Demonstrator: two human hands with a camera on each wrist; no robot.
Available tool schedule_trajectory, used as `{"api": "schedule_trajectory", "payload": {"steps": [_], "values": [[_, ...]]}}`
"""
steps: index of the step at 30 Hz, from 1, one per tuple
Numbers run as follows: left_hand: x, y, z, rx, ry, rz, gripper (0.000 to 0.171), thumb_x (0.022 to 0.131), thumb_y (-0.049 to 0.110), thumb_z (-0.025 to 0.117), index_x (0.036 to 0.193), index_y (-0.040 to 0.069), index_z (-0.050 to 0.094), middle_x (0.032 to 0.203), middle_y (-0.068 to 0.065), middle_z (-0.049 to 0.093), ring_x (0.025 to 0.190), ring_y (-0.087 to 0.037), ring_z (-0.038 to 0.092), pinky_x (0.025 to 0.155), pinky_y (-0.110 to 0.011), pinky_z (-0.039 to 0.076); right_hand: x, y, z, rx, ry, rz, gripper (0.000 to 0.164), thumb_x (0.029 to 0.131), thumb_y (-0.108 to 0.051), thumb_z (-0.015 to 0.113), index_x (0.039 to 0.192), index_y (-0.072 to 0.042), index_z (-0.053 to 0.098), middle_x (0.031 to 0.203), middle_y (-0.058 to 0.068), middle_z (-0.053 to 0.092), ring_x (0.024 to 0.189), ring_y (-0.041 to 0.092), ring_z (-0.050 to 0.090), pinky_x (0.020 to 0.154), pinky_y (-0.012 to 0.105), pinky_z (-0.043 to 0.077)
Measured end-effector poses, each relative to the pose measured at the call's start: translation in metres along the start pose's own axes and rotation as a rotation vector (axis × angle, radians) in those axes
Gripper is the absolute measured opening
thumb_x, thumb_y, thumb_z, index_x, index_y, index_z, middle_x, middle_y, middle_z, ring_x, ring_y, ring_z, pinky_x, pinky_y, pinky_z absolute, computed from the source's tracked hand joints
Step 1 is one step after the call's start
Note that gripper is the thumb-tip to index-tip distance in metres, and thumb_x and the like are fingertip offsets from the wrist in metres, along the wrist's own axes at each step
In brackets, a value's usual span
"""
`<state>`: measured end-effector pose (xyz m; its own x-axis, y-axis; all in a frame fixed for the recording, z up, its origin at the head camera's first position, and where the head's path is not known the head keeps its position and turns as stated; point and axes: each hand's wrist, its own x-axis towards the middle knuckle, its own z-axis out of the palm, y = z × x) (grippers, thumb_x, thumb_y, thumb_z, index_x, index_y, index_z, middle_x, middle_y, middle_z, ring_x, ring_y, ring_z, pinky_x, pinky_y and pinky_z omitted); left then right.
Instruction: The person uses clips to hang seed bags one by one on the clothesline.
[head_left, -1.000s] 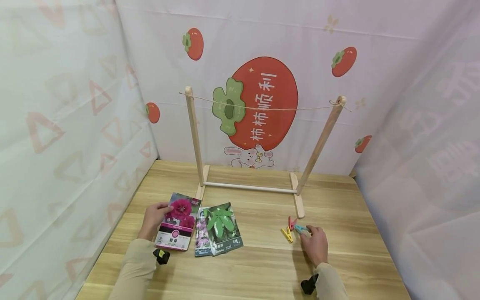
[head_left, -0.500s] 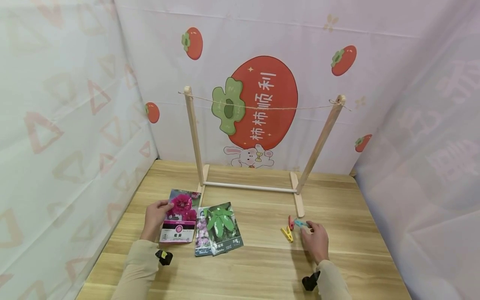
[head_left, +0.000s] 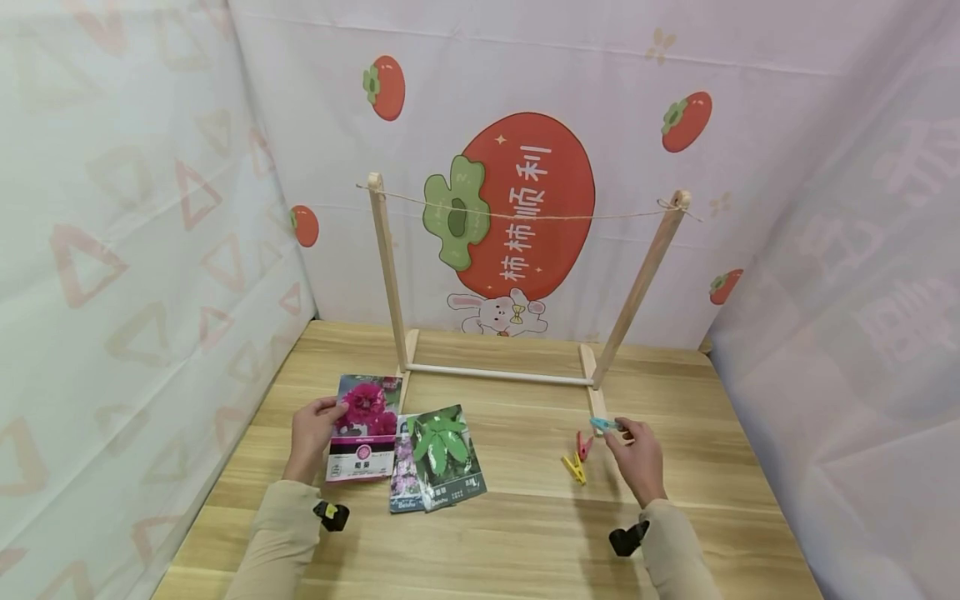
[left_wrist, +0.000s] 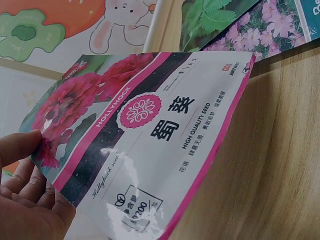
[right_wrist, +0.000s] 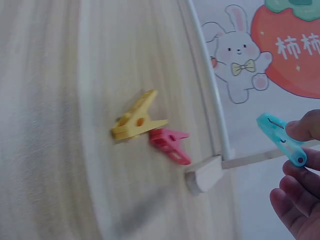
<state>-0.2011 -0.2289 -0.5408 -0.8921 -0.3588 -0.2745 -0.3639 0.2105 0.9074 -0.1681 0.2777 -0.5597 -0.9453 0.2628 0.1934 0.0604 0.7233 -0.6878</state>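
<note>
My left hand (head_left: 310,435) pinches the left edge of a hollyhock seed packet (head_left: 363,433) with magenta flowers, thumb on its front. In the left wrist view the packet (left_wrist: 145,125) tilts over the table, its label facing the camera. Between thumb and fingers of my right hand (head_left: 639,460) is a light blue clothespin (right_wrist: 282,139), raised from the table. Below and left of that hand lie a yellow clothespin (head_left: 575,469) and a pink-red clothespin (head_left: 583,446). Two more seed packets overlap beside the hollyhock one: a green-leaf packet (head_left: 447,457) on top of a pink-flower packet (head_left: 403,473).
A wooden frame stands behind, its left post (head_left: 388,275) and right post (head_left: 641,287) joined by a low white rod (head_left: 498,376). Thin twine (head_left: 555,218) runs between the post tops. Printed cloth (head_left: 345,150) walls in the table (head_left: 517,533).
My right hand has lifted the blue clothespin away from the other two, up and slightly right. The left hand has raised the hollyhock packet a little and turned it more upright.
</note>
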Motion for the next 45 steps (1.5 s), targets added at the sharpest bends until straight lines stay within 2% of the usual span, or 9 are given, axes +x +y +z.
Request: {"api": "schedule_trajectory", "payload": {"steps": [8, 15, 19, 24, 29, 35, 38, 40, 45], "values": [[0.002, 0.001, 0.000, 0.022, 0.012, 0.030, 0.042, 0.097, 0.028, 0.061, 0.129, 0.000, 0.059, 0.130, -0.022, 0.062, 0.102, -0.014, 0.064, 0.089, -0.028, 0.052, 0.009, -0.013, -0.010, 0.092, 0.066, 0.006, 0.032, 0.086, -0.008, 0.072, 0.114, 0.006, 0.067, 0.099, 0.020, 0.064, 0.085, 0.022, 0.058, 0.065, 0.012, 0.044], [0.004, 0.010, 0.002, -0.018, 0.036, 0.034, 0.043, 0.097, 0.028, 0.060, 0.131, 0.001, 0.057, 0.131, -0.022, 0.061, 0.115, -0.026, 0.061, 0.099, -0.039, 0.049, 0.018, -0.024, -0.020, 0.232, 0.174, -0.001, 0.030, 0.083, -0.006, 0.075, 0.109, 0.006, 0.068, 0.095, 0.021, 0.065, 0.073, -0.002, 0.051, 0.065, 0.001, 0.039], [0.003, 0.019, 0.003, -0.036, 0.052, 0.042, 0.041, 0.096, 0.026, 0.063, 0.128, 0.001, 0.060, 0.129, -0.021, 0.062, 0.110, -0.022, 0.063, 0.094, -0.032, 0.052, 0.020, -0.029, -0.026, 0.288, 0.188, -0.039, 0.030, 0.083, -0.003, 0.074, 0.110, 0.008, 0.068, 0.096, 0.021, 0.064, 0.072, -0.011, 0.049, 0.067, 0.000, 0.041], [0.001, 0.024, 0.005, -0.052, 0.048, 0.042, 0.043, 0.094, 0.028, 0.065, 0.127, 0.001, 0.061, 0.128, -0.020, 0.064, 0.095, -0.005, 0.062, 0.080, -0.016, 0.051, 0.022, -0.038, -0.035, 0.315, 0.206, -0.049, 0.033, 0.083, -0.003, 0.075, 0.113, 0.007, 0.067, 0.097, 0.020, 0.064, 0.074, -0.012, 0.050, 0.068, 0.000, 0.042], [0.003, 0.025, 0.002, -0.066, 0.070, 0.070, 0.044, 0.094, 0.030, 0.065, 0.128, 0.002, 0.061, 0.128, -0.021, 0.063, 0.087, 0.003, 0.060, 0.074, -0.009, 0.048, 0.028, -0.052, -0.041, 0.345, 0.206, -0.066, 0.031, 0.083, -0.005, 0.075, 0.111, 0.006, 0.068, 0.096, 0.016, 0.063, 0.075, -0.011, 0.053, 0.068, 0.002, 0.045], [0.004, 0.030, -0.003, -0.106, 0.106, 0.103, 0.048, 0.092, 0.032, 0.067, 0.127, 0.000, 0.061, 0.128, -0.022, 0.063, 0.077, 0.013, 0.057, 0.069, -0.005, 0.047, 0.034, -0.062, -0.048, 0.423, 0.239, -0.129, 0.030, 0.081, 0.003, 0.073, 0.110, 0.009, 0.067, 0.095, 0.016, 0.063, 0.079, -0.007, 0.057, 0.070, 0.003, 0.047], [0.004, 0.034, -0.005, -0.125, 0.126, 0.116, 0.047, 0.091, 0.031, 0.069, 0.125, 0.000, 0.063, 0.117, -0.015, 0.069, 0.074, 0.013, 0.058, 0.068, -0.005, 0.048, 0.037, -0.065, -0.050, 0.453, 0.261, -0.145, 0.030, 0.081, 0.005, 0.073, 0.110, 0.009, 0.067, 0.092, 0.007, 0.062, 0.081, -0.003, 0.057, 0.072, 0.003, 0.047], [0.004, 0.037, -0.005, -0.136, 0.135, 0.122, 0.046, 0.091, 0.030, 0.070, 0.124, -0.001, 0.063, 0.104, -0.004, 0.073, 0.073, 0.012, 0.059, 0.068, -0.006, 0.049, 0.039, -0.067, -0.052, 0.457, 0.270, -0.142, 0.030, 0.082, 0.004, 0.073, 0.111, 0.009, 0.067, 0.090, -0.002, 0.061, 0.081, -0.002, 0.057, 0.072, 0.003, 0.047], [0.003, 0.043, -0.004, -0.178, 0.144, 0.130, 0.042, 0.090, 0.027, 0.071, 0.120, -0.001, 0.065, 0.078, 0.019, 0.064, 0.071, 0.008, 0.060, 0.066, -0.009, 0.049, 0.040, -0.073, -0.058, 0.464, 0.274, -0.113, 0.032, 0.082, -0.002, 0.075, 0.112, 0.005, 0.068, 0.088, -0.013, 0.060, 0.079, -0.004, 0.058, 0.071, 0.004, 0.047]]}}
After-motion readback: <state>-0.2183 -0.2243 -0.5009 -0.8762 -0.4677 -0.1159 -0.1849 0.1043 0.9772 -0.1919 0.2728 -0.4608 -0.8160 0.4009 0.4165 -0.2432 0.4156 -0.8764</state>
